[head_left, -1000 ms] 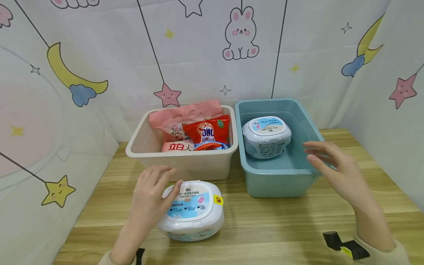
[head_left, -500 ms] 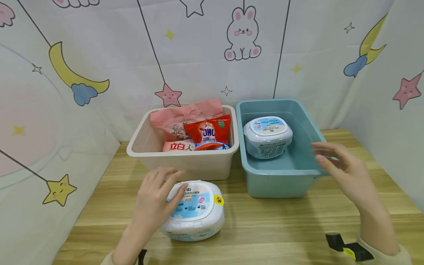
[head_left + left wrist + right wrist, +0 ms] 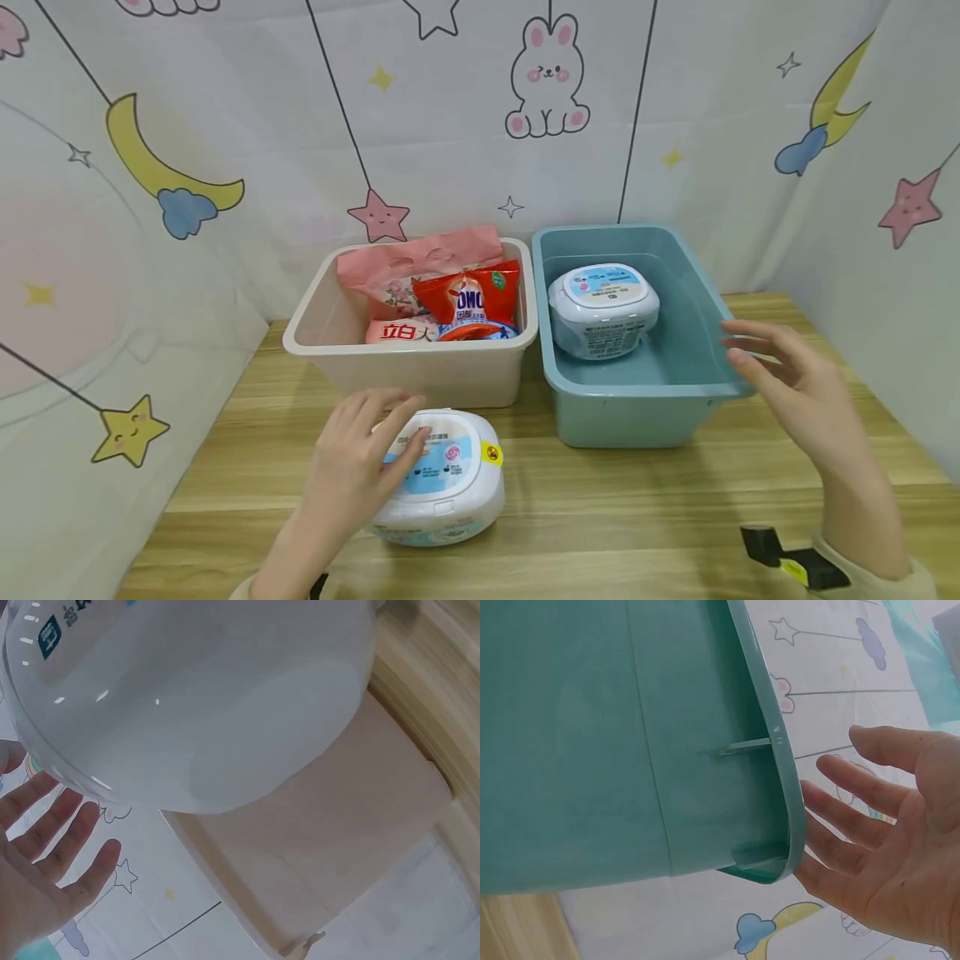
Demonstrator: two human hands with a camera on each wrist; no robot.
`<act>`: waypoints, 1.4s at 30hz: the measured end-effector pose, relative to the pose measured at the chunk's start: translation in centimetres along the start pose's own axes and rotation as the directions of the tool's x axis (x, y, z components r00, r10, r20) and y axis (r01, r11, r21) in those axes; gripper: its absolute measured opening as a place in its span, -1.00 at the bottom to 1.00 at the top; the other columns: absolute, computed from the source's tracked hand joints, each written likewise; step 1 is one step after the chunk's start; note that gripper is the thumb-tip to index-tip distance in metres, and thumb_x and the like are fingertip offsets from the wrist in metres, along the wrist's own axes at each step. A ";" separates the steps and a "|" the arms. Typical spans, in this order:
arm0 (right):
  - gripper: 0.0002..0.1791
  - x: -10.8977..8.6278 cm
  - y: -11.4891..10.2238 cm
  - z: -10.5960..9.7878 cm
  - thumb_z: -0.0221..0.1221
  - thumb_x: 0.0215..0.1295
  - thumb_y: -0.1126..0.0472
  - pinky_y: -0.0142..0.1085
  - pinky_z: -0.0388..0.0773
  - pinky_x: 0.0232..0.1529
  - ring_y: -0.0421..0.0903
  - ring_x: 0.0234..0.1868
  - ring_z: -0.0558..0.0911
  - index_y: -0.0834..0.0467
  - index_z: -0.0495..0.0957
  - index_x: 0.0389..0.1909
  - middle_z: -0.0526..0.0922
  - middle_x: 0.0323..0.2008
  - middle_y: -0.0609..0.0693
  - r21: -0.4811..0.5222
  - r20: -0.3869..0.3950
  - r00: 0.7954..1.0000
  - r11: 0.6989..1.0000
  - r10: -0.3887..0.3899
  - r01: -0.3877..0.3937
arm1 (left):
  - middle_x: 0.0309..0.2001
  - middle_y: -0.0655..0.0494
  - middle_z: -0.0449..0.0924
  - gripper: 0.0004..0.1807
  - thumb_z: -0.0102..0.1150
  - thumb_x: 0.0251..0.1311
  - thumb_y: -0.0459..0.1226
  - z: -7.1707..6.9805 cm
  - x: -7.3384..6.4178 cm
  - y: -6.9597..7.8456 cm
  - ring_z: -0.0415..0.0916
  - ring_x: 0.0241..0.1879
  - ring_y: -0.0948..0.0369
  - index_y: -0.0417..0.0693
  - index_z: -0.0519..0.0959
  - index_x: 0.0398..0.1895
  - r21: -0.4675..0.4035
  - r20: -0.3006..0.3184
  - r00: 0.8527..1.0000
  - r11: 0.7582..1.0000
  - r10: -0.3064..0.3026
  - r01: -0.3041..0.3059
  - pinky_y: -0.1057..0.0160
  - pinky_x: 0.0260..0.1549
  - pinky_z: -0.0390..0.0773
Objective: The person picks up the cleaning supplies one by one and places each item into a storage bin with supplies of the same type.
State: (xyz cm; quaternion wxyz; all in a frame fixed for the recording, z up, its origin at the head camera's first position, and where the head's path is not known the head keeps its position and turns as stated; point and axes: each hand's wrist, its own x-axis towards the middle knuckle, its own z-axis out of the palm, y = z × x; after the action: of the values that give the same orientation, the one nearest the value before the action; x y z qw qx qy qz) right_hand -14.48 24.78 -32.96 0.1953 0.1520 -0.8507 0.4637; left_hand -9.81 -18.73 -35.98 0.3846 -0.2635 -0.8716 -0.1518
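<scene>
A white plastic tub [image 3: 465, 500] with a blue-and-white label and a yellow sticker stands on the table at front centre. Over the left part of its lid hovers my left hand [image 3: 352, 458], fingers spread and loosely bent, gripping nothing; the left wrist view shows these fingers [image 3: 56, 832] beside the rounded tub wall [image 3: 195, 735]. My right hand [image 3: 810, 408] is relaxed and holds nothing, its fingertips at the right rim of the blue-green bin [image 3: 630, 417]. In the right wrist view the fingers [image 3: 847, 825] lie right by that rim. Inside this bin sits a similar tub [image 3: 603, 321].
Left of the blue-green bin, behind the front tub, stands an off-white bin [image 3: 412, 375]. It holds a pink bag [image 3: 450, 246], a red OMO bag [image 3: 468, 296] and a lower pink-and-white pack [image 3: 397, 331]. A cartoon-printed cloth [image 3: 435, 108] hangs behind the wooden table [image 3: 600, 517].
My right hand has drifted right, from over the blue-green bin's right side to its outer rim. The left hand has shifted slightly right over the tub's lid. Tubs and bins stay put.
</scene>
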 end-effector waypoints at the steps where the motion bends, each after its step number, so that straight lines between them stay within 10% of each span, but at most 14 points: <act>1: -0.60 0.0 0.1 0.0 0.09 0.36 0.35 -0.75 0.34 -0.01 -0.47 0.05 0.50 0.22 0.45 0.20 0.52 0.06 -0.35 0.003 -0.004 1.000 1.000 -0.003 0.003 | -0.14 0.04 0.62 -0.52 -0.17 0.41 0.06 0.0 0.0 0.0 0.52 -0.10 0.05 -0.06 0.64 -0.11 0.002 0.002 1.000 1.000 0.004 -0.004 0.00 -0.08 0.52; 42: -0.51 -0.3 2.8 -2.9 0.08 0.40 0.02 -0.61 0.37 -0.27 -0.53 -0.08 0.40 0.01 0.36 0.31 0.42 0.10 -0.34 -0.132 0.064 0.962 0.958 0.266 -0.256 | -0.03 0.07 0.60 -0.57 -0.14 0.42 0.05 1.5 0.6 1.3 0.53 -0.02 0.12 0.07 0.54 0.13 0.005 0.212 0.962 0.985 0.170 -0.175 0.09 0.03 0.51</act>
State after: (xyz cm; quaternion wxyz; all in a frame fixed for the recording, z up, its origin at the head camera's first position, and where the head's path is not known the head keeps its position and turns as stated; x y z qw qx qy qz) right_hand -14.87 28.69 -33.72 0.1064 0.0448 -0.8974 0.4259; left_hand -10.30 -16.78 -36.43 0.3050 -0.3484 -0.8829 -0.0787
